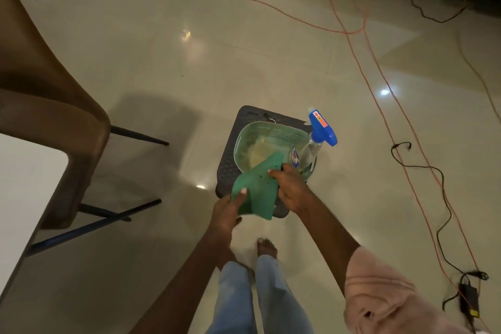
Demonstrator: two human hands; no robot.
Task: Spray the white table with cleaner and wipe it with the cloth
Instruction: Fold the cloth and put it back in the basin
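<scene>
Fingers (273, 172) of both hands pinch the green cloth (257, 192) between them.

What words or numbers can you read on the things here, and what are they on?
No text here can be read for sure.
Orange sticker on the blue trigger head of the clear plastic spray bottle: printed marks, too blurred to read.
Blue and white label on the bottle's body: too small and blurred, partly hidden.
Clear plastic basket: raised marks on the far wall, unreadable.
Green cloth: no text.
</scene>
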